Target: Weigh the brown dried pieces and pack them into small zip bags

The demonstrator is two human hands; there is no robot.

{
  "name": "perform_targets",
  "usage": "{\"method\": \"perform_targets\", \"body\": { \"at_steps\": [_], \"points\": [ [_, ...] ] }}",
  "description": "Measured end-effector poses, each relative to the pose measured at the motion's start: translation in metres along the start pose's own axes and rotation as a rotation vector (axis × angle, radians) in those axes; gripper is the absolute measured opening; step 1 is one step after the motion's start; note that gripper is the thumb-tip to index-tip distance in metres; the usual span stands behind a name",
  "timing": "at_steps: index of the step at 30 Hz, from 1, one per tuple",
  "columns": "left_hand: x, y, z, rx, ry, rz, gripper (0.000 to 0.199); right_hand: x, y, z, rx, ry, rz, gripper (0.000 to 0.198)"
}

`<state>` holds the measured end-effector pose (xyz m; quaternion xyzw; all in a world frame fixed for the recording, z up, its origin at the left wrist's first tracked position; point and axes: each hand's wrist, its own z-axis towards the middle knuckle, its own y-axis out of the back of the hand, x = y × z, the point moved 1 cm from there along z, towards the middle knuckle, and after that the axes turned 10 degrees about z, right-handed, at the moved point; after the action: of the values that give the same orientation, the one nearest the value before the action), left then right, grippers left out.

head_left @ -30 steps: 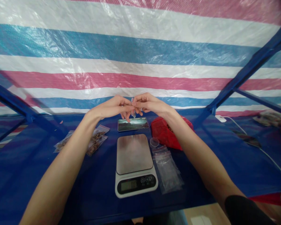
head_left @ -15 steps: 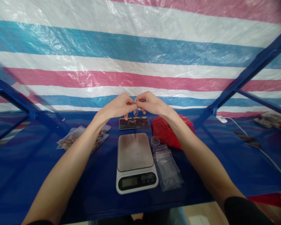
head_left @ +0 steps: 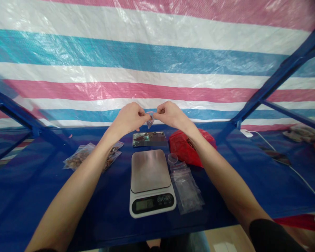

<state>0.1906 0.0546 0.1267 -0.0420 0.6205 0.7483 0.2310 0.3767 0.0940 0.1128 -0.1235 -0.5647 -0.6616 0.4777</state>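
Observation:
My left hand (head_left: 132,117) and my right hand (head_left: 169,113) are raised side by side above the back of the table. Between their pinched fingers hangs a small clear plastic bag (head_left: 150,122), with some brownish bits visible in it. Each hand is closed on one side of the bag's upper part. Below them lies a phone (head_left: 149,139) with its screen lit. Nearer to me stands a white kitchen scale (head_left: 151,171) with a bare metal plate; its small display seems to read zero.
Filled clear bags (head_left: 80,157) of brown pieces lie at left, partly behind my left forearm. A red bag (head_left: 181,143) sits at right, beside a small clear plastic cup (head_left: 172,159) and a stack of flat zip bags (head_left: 186,190). Blue posts (head_left: 273,80) frame the table.
My hands have drawn slightly apart, and more of the small bag shows between them. The phone screen has become brighter.

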Motion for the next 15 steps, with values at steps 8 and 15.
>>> {"method": "perform_targets", "body": {
  "at_steps": [8,15],
  "points": [
    [0.006,0.029,-0.011,-0.130,-0.109,-0.349,0.034,-0.012,-0.020,-0.004,0.385,-0.249,1.121,0.056],
    [-0.009,0.048,-0.032,-0.161,-0.175,-0.399,0.039,0.008,-0.030,-0.012,0.290,-0.336,1.436,0.029]
  ]
}}
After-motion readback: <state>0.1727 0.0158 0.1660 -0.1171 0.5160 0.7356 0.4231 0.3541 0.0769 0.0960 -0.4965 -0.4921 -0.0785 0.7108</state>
